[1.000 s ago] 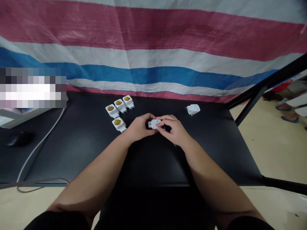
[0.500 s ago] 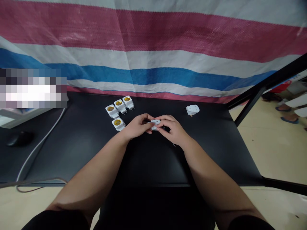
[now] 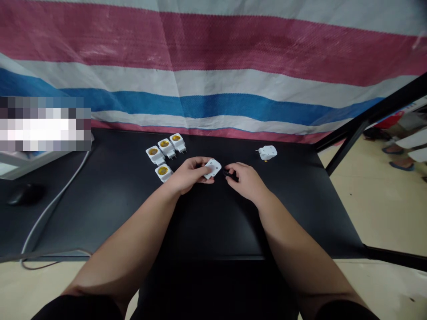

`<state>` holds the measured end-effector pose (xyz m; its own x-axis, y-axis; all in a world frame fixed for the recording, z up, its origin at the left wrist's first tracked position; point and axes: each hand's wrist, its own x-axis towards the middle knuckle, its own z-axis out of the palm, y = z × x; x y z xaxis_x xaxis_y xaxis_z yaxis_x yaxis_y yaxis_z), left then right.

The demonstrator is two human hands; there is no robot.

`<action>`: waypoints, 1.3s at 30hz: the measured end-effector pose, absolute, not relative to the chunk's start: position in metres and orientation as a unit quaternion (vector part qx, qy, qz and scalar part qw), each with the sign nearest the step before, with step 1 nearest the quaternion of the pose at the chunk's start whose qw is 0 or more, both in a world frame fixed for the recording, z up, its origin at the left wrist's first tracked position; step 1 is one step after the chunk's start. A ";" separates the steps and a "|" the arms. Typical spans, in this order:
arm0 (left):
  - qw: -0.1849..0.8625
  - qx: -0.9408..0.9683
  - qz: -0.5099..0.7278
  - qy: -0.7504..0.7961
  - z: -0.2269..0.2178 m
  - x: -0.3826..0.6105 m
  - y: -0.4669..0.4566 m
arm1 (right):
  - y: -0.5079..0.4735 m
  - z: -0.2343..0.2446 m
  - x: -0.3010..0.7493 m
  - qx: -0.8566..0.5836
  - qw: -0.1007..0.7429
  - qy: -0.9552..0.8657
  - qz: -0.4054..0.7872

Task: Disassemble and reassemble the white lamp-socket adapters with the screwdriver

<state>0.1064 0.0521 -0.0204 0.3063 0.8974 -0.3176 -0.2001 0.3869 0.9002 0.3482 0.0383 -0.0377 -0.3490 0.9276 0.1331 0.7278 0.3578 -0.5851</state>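
Note:
My left hand [image 3: 188,174] grips a white plug adapter [image 3: 213,168] just above the black table [image 3: 100,200], fingers wrapped round it. My right hand [image 3: 245,178] is a little to the right of it, apart from the adapter, fingers curled round a small dark tool [image 3: 229,174] that I cannot name for sure. Several white adapters with yellow sockets [image 3: 166,153] lie in a cluster just left of my left hand. One more white adapter [image 3: 268,152] lies alone at the far right.
A striped red, white and blue tarp [image 3: 213,66] hangs behind the table. A white cable [image 3: 53,200] runs down the left side past a dark mouse [image 3: 23,194]. A black metal frame bar [image 3: 370,116] stands on the right, with feet of other people beyond it.
My hands have come apart: the right hand left the adapter and moved slightly right. The left hand turned the adapter so its flat face shows.

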 end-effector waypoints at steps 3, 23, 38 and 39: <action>0.719 0.376 0.406 0.420 -0.016 0.107 0.051 | 0.039 -0.038 0.351 -0.524 0.267 -0.770 0.247; 0.751 0.284 0.456 0.383 -0.009 0.106 0.050 | 0.047 -0.035 0.354 -0.456 0.573 -0.393 0.557; 0.798 0.232 0.452 0.324 -0.008 0.099 0.055 | 0.047 -0.036 0.361 -0.441 0.558 -0.466 0.527; 0.802 0.225 0.451 0.319 -0.008 0.098 0.055 | 0.046 -0.036 0.361 -0.440 0.551 -0.484 0.518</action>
